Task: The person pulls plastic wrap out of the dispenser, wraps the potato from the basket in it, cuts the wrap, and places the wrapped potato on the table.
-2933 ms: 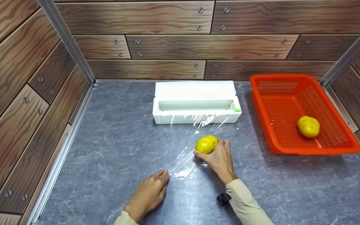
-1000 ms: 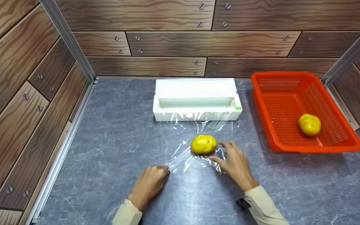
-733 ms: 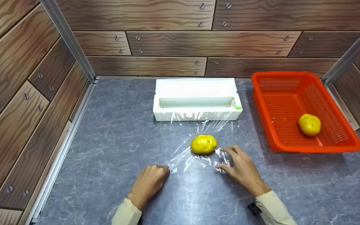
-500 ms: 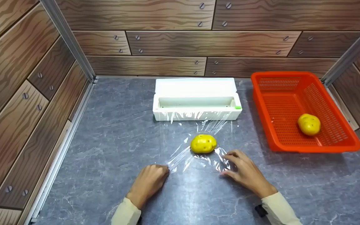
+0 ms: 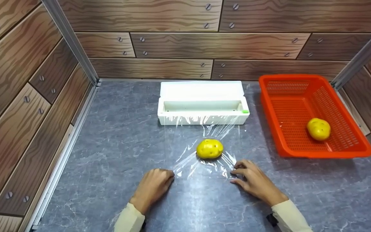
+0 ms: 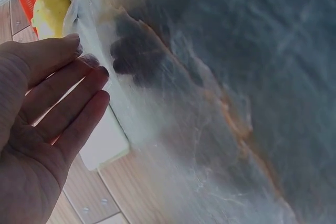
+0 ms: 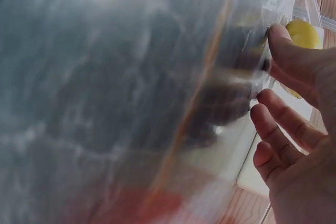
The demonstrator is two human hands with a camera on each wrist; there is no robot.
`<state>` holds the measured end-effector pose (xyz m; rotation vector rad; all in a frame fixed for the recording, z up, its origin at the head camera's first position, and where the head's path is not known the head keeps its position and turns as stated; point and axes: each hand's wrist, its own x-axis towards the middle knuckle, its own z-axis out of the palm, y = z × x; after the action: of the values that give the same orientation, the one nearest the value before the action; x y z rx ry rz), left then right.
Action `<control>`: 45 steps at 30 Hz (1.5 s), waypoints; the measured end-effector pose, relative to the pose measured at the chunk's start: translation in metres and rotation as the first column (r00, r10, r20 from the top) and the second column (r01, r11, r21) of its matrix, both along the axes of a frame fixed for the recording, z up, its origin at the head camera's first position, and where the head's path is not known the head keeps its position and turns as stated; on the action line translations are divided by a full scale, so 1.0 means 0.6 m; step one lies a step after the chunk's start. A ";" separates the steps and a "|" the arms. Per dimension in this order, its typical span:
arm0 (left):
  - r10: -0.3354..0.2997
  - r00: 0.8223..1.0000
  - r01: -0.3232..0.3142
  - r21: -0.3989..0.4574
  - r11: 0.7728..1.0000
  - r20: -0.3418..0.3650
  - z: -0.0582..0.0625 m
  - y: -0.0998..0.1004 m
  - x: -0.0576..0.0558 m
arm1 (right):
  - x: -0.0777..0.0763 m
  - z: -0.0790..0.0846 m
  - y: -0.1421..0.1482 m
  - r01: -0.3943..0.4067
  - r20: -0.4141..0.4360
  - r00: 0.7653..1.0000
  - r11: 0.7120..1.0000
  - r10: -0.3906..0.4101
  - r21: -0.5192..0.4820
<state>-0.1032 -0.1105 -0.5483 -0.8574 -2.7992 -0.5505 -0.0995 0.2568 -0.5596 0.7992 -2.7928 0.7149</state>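
A yellow potato [image 5: 210, 149] lies on clear cling film [image 5: 185, 162], which runs out from the front of a white cling film dispenser [image 5: 201, 119] with its lid up. My left hand [image 5: 155, 187] pinches the film's near left corner, and creases run from there to the potato. On the other side my right hand [image 5: 254, 180] holds the near right part of the film with curled fingers, its thumb a little lower. In the right wrist view, the thumb [image 7: 281, 38] and fingertips are at the film's edge. Both wrist views are largely filled by the blurred grey table.
A red-orange plastic basket [image 5: 271, 129] stands at the right with another yellow potato [image 5: 318, 129] in it. Wood-patterned walls [image 5: 172, 46] close off the back and sides of the grey table [image 5: 108, 135]. A green slider [image 5: 245, 111] sits at the dispenser's right end.
My right hand has let go of the potato and moved right and nearer, drawing the film out into taut creases. The left hand stays at its corner.
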 end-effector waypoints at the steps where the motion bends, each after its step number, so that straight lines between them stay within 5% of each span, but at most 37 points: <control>1: -0.001 1.000 0.001 0.002 1.000 -0.003 0.001 0.000 0.000 | 0.000 -0.001 0.000 -0.008 -0.022 1.000 1.000 0.008 -0.004; 7: -0.001 1.000 0.002 0.025 1.000 -0.021 0.001 -0.003 -0.002 | -0.003 -0.008 0.000 -0.049 -0.135 0.990 0.998 0.043 -0.043; 30: 0.027 0.999 -0.021 0.133 0.991 -0.045 0.022 -0.008 -0.024 | -0.028 0.017 0.008 -0.029 -0.282 0.959 0.997 0.007 -0.075; 36: 0.059 0.996 -0.047 0.161 0.986 -0.072 0.029 -0.003 -0.037 | -0.048 0.032 0.010 -0.066 -0.342 0.939 0.996 0.043 -0.057; 45: 0.093 0.993 -0.077 0.203 0.976 -0.071 0.047 0.008 -0.072 | -0.084 0.052 0.008 -0.048 -0.300 0.953 0.998 0.034 -0.041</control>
<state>-0.1462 -0.1059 -0.5202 -0.6991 -2.6378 -0.7510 -0.1501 0.2616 -0.5285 0.8780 -2.4865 0.6070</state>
